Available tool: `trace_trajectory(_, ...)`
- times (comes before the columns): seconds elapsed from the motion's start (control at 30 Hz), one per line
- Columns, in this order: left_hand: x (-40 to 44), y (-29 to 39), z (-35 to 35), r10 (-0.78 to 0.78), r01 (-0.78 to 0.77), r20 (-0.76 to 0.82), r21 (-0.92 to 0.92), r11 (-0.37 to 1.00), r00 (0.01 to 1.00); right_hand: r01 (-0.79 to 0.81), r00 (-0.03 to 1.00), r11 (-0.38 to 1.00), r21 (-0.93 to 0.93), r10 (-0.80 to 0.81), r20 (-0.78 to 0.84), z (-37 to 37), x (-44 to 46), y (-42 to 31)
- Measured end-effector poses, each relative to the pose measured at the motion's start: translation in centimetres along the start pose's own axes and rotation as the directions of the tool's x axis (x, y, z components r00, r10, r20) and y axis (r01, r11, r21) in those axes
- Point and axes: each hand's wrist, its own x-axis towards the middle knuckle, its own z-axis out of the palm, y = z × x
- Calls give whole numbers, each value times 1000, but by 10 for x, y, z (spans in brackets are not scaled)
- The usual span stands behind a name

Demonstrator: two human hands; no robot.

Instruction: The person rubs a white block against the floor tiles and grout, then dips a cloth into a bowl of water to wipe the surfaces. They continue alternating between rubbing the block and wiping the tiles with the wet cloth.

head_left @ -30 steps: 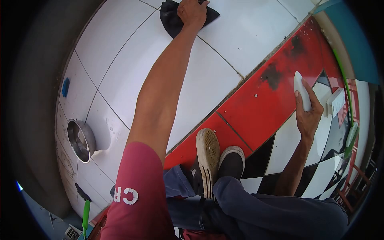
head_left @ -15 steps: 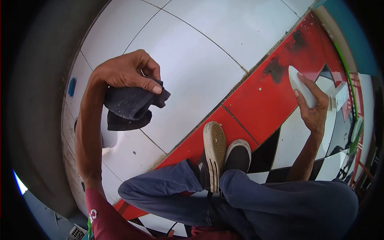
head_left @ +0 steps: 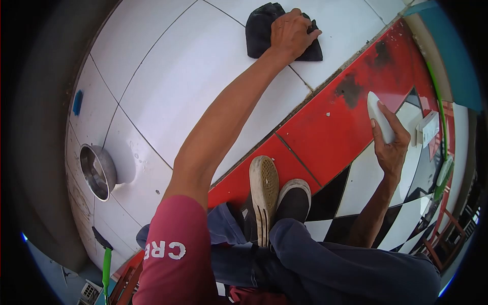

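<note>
In the head view, my left hand [head_left: 291, 34] is pressed onto a black cloth [head_left: 259, 33] that lies against the white tiles [head_left: 203, 71] at the top. Its fingers are bent over the fabric and gather part of it. At the right, my right hand [head_left: 392, 145] grips a smooth white object [head_left: 378, 114] between thumb and fingers. That object is long and rounded with a narrow upper end; its kind is not clear. It is held above the red tile border [head_left: 330, 137].
A metal bowl [head_left: 97, 173] stands on the white tiles at the left, with water drops nearby. Further up lies a small blue item [head_left: 77, 102]. A green-handled tool [head_left: 106, 274] is at the lower left. A white box [head_left: 428, 128] sits beyond my right hand. My shoes [head_left: 264, 188] rest near the red border.
My left hand has swung up and right with the black cloth, from lifted near the left side down onto the tiles. The metal bowl is now uncovered. My right hand has barely moved.
</note>
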Motion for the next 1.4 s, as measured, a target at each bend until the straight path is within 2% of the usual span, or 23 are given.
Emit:
trace_trajectory(0.03, -20, -1, -14, 73, -72, 4, -77, 994, 997, -10, 1000, 1000, -8, 11, 16, 2, -3, 5)
trace_trajectory(0.1, -58, -2, -61, 67, -33, 230, -147, 989, 971, -2, 999, 1000, -7, 3, 48, 4, -1, 7)
trace_trajectory(0.17, -98, -3, -125, 56, 83, 550, -223, 971, 833, 9, 997, 1000, 5, -9, 76, 5, 1, 1)
trace_trajectory(0.2, -117, -3, -160, 8, 152, 739, -149, 977, 673, 26, 998, 999, 34, -28, 61, 5, 3, -4)
trace_trajectory(0.23, -146, -13, -191, 25, 176, 803, -161, 971, 595, 42, 998, 997, 64, -45, 48, 5, 6, -10)
trace_trajectory(0.27, -164, -18, -227, -96, 346, 924, -41, 937, 370, 60, 997, 993, 97, -64, 38, 6, 8, -14)
trace_trajectory(0.3, -157, -18, -266, -245, 398, 970, 226, 889, -3, 91, 995, 989, 116, -96, 40, 7, 9, -18)
trace_trajectory(0.37, -164, -46, -322, -314, 510, 903, 426, 748, -294, 164, 984, 975, 148, -172, 46, 8, 15, -25)
trace_trajectory(0.47, -142, -42, -365, -385, 631, 920, 257, 732, 72, 196, 973, 969, 152, -211, 91, 12, 21, -35)
trace_trajectory(0.5, -125, -34, -360, -395, 637, 883, 155, 755, 253, 211, 969, 965, 154, -228, 101, 13, 24, -39)
trace_trajectory(0.57, -84, -23, -329, -522, 486, 642, 255, 836, 562, 236, 962, 964, 124, -250, 110, 16, 29, -47)
trace_trajectory(0.6, -72, -36, -304, -396, 309, 466, 253, 917, 792, 247, 959, 963, 108, -259, 117, 16, 30, -50)
trace_trajectory(0.67, -26, -67, -251, -213, 167, 221, 207, 964, 952, 255, 955, 963, 87, -265, 133, 16, 29, -51)
trace_trajectory(0.83, 75, -146, -150, -96, 143, -230, 197, 970, 969, 113, 984, 994, 10, -113, 140, 10, 20, -37)
trace_trajectory(0.97, 29, -159, -97, -149, 179, -157, 200, 963, 976, 30, 989, 1000, -10, -28, 145, 18, 13, -17)
trace_trajectory(1.03, -22, -145, -114, 18, 42, -211, 276, 960, 977, 41, 987, 999, -25, -36, 155, 20, 13, -13)
trace_trajectory(1.1, -91, -122, -175, -251, 277, -118, 362, 890, 961, 59, 986, 998, -24, -55, 155, 23, 17, -17)
trace_trajectory(1.13, -129, -111, -213, -423, 421, -101, 447, 790, 901, 81, 987, 996, -22, -78, 139, 24, 19, -15)
trace_trajectory(1.2, -221, -103, -294, -646, 436, -9, 745, 505, 764, 96, 988, 995, 24, -98, 116, 28, 24, -16)
trace_trajectory(1.23, -253, -90, -334, -857, 424, -21, 875, 233, 515, 102, 988, 994, 42, -106, 113, 30, 24, -18)
trace_trajectory(1.3, -357, -104, -416, -943, 129, 89, 982, 136, 321, 169, 976, 985, 43, -174, 130, 34, 24, -26)
trace_trajectory(1.37, -382, -105, -461, -962, 117, -57, 993, -26, 267, 231, 965, 972, 41, -234, 121, 38, 31, -39)
trace_trajectory(1.4, -361, -92, -464, -942, 195, -105, 980, -43, 319, 242, 961, 970, 37, -245, 131, 36, 30, -45)
